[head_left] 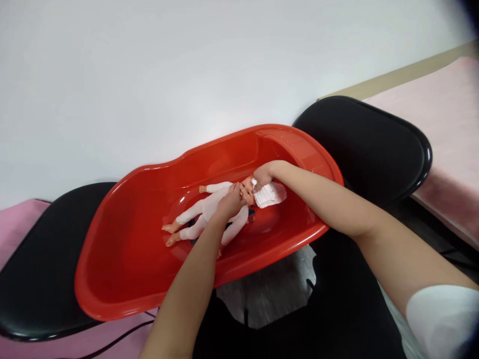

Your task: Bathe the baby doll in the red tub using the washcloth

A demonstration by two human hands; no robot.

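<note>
A baby doll [216, 202] in white clothing lies on its back in a red baby bathtub [123, 259], its bare feet toward the left. White ribbed cloth [267, 195] is at the top of its head; whether it is a cap or a loose cloth I cannot tell. At the doll's forehead, my right hand [263, 174] pinches a bit of white fabric. My left hand [230, 201] is at the doll's chin and upper chest with its fingers curled in; what they grip is hidden. Something dark shows under the doll's body.
Black padded seats support the tub, one at the left [48, 254] and one at the right [370, 144]. Pink-covered surfaces [449, 109] lie beyond them. A pale wall [149, 75] rises behind. A black cable [123, 340] runs at the lower left.
</note>
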